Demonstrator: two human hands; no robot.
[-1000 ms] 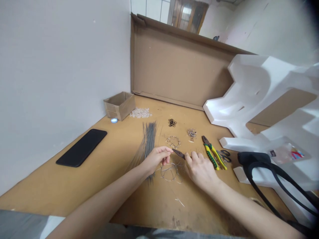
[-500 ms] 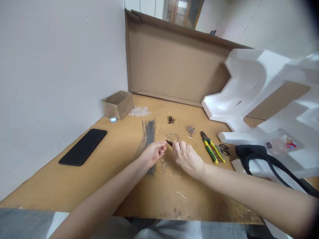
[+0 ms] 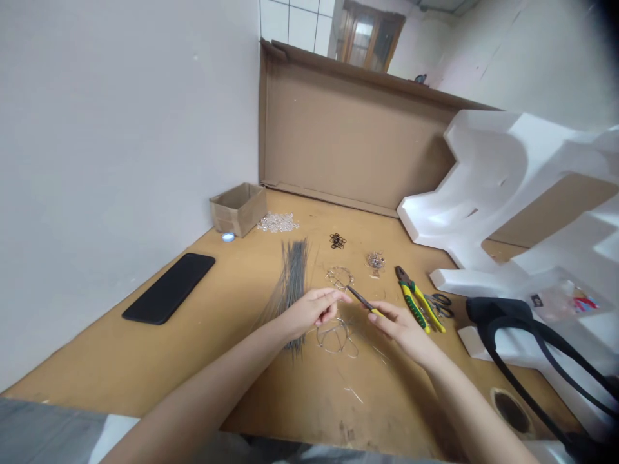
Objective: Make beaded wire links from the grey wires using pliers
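My right hand is closed around long-nose pliers with dark jaws and a yellow handle, their tip pointing up and left. Close to that tip, my left hand has its thumb and index finger together and the other fingers curled; whatever they hold is too small to make out. Under and left of this hand lies a bundle of thin grey wires. Bent wire rings rest on the table below the hands, and another wire ring lies just beyond them.
Larger yellow-green pliers and scissors lie to the right. Farther back are black rings, small metal pieces, clear bits and a small cardboard box. A black phone lies left; white foam stands right.
My right hand has turned palm-up and moved right and down, exposing more of the pliers. My left hand has shifted slightly, its index finger now straighter. The whole view has tilted a little.
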